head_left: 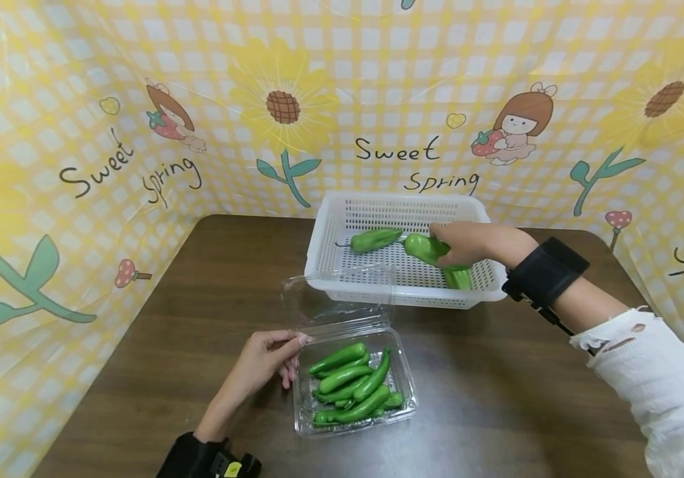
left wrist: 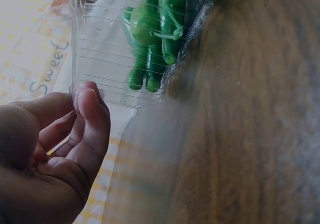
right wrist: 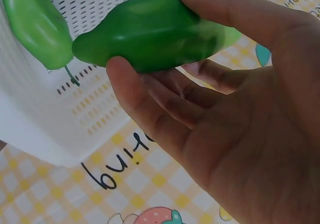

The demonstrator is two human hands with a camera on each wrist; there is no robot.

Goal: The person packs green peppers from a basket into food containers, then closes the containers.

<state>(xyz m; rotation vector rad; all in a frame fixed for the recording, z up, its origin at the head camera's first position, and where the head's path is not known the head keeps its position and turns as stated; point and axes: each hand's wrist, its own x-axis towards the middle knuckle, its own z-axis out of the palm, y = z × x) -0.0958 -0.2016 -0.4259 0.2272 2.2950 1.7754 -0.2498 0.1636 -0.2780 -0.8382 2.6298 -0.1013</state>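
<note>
Right fingers (right wrist: pixel 125 81) half-spread, gripping large pepper (right wrist: pixel 145 33); left fingers (left wrist: pixel 95 111) pinching box rim (left wrist: pixel 75 43).

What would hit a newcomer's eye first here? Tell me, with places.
Probably the yellow-checked cloth with its big sunflowers, rising behind and beside the brown table. Next, the open clear box of slim green peppers on the near part of the table, its edge held by the left hand. Beyond it, the right hand grips a plumper green pepper at the white basket.
</note>
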